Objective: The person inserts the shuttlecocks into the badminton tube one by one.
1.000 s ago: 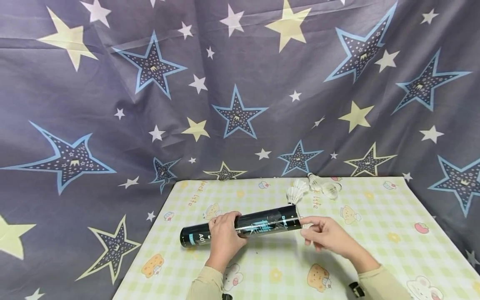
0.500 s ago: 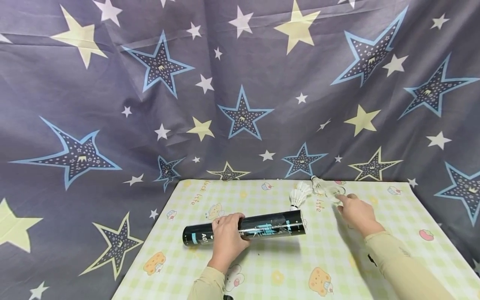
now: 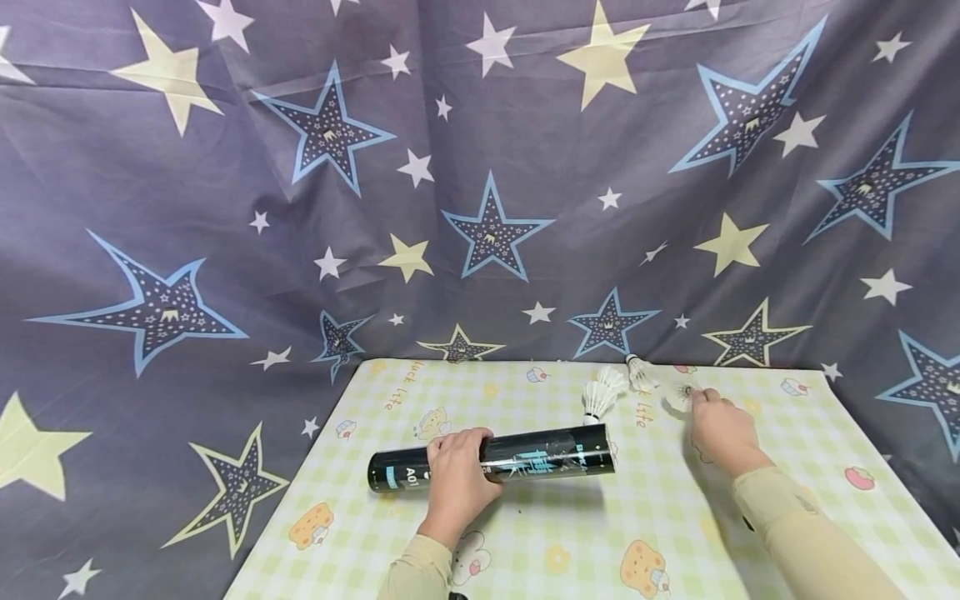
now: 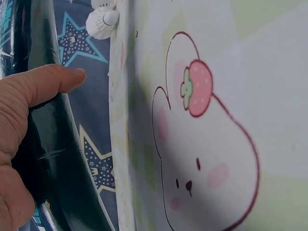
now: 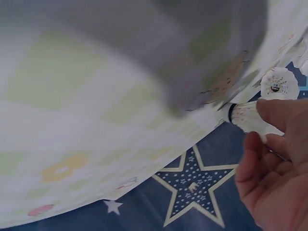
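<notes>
A black shuttlecock tube (image 3: 547, 454) with blue lettering lies across the table, its right end slightly raised. My left hand (image 3: 459, 483) grips it around the middle. In the left wrist view the thumb (image 4: 55, 82) lies over the tube's dark side (image 4: 60, 149). Farther back on the right, my right hand (image 3: 723, 433) pinches a white shuttlecock (image 5: 248, 116) by its feather skirt, between thumb and fingers. In the head view that shuttlecock (image 3: 682, 393) is partly hidden by the fingertips.
White shuttlecocks (image 3: 602, 393) lie behind the tube's right end, one overlapping another. A further shuttlecock (image 3: 640, 372) rests at the table's back edge. A checked cloth (image 3: 555, 521) with cartoon prints covers the table. Behind hangs a star-patterned curtain (image 3: 390, 250).
My right hand has left the tube's right end, reached back and right, and taken hold of a shuttlecock. My left hand still holds the tube. The head view has shifted slightly.
</notes>
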